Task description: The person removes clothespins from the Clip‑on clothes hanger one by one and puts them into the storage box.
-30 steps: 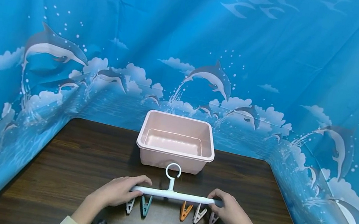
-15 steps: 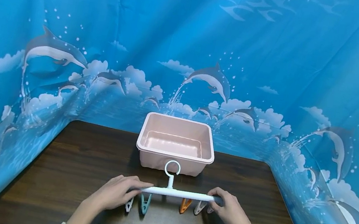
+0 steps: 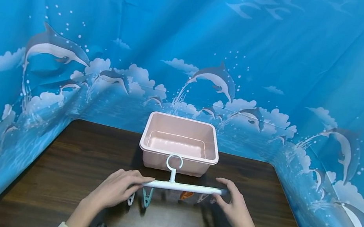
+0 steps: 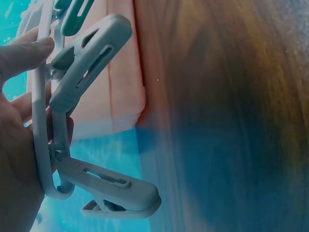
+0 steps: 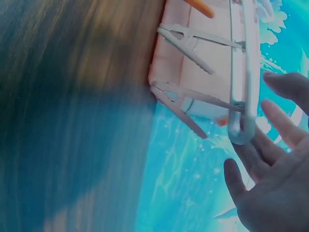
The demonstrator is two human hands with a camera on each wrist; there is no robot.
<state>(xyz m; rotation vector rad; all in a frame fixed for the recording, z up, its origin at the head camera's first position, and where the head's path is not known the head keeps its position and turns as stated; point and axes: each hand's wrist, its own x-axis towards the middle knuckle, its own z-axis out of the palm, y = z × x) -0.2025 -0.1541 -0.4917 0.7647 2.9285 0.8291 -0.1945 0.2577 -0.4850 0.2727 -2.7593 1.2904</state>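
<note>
A white clip hanger (image 3: 177, 186) is held level above the table, its round hook (image 3: 168, 163) upward. My left hand (image 3: 116, 188) grips its left end, thumb across the bar and fingers behind. By the right end, my right hand (image 3: 233, 207) has its fingers spread; in the right wrist view the palm (image 5: 280, 203) faces the bar, and whether a fingertip touches is unclear. Clothespins hang below: a teal one (image 3: 146, 198) and grey ones (image 4: 111, 186) on the left, an orange one (image 3: 186, 195) and pale ones (image 5: 178, 113) on the right.
A pink plastic bin (image 3: 153, 159) stands behind the hanger, near the far edge of the dark wooden table (image 3: 61, 174). A blue curtain (image 3: 168, 16) with printed dolphins surrounds the table on the back and sides.
The hanger has moved up and slightly left, towards the bin. My right hand has loosened from the bar and its fingers have spread; the left hand keeps its grip.
</note>
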